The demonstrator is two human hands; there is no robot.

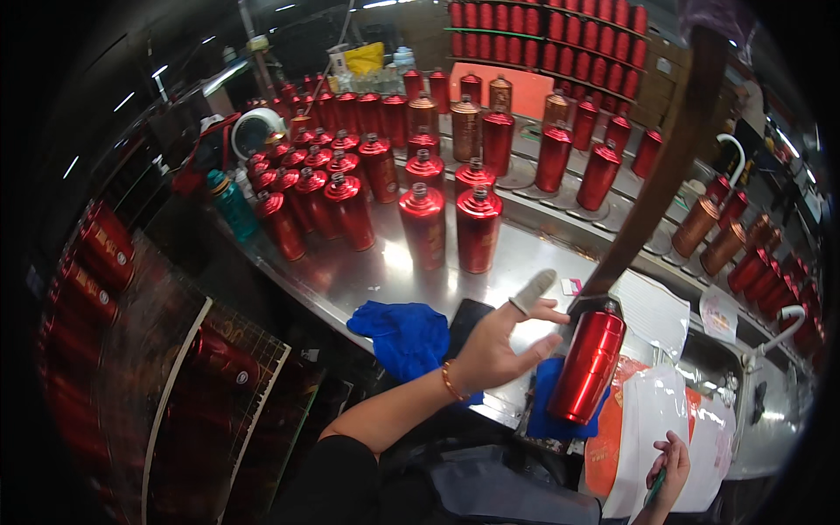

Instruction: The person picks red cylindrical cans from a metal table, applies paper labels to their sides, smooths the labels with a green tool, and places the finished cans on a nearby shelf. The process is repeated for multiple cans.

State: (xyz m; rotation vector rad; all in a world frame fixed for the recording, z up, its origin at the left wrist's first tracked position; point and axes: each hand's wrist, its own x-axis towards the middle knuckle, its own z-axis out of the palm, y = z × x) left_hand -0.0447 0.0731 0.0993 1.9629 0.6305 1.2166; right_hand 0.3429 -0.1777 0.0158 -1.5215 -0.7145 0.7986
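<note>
Red metallic bottle [588,363], right of centre, base on blue cloth [543,394]. Left hand [494,350] just beside it, fingers spread, gripping nothing. Right hand [672,471], lower right, curled around a green tool [654,487]. I judge light contact through the finger sheath [534,292] best for the gloss.

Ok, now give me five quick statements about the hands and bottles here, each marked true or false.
1. The left hand wears a pale finger cot. True.
2. The left hand is wrapped around the nearest red bottle. False: its fingers are spread beside it.
3. The crumpled cloth left of that hand is yellow. False: it is blue.
4. The right hand holds a slim green object. True.
5. Every bottle here is red. False: there are copper-coloured bottles too.
</note>
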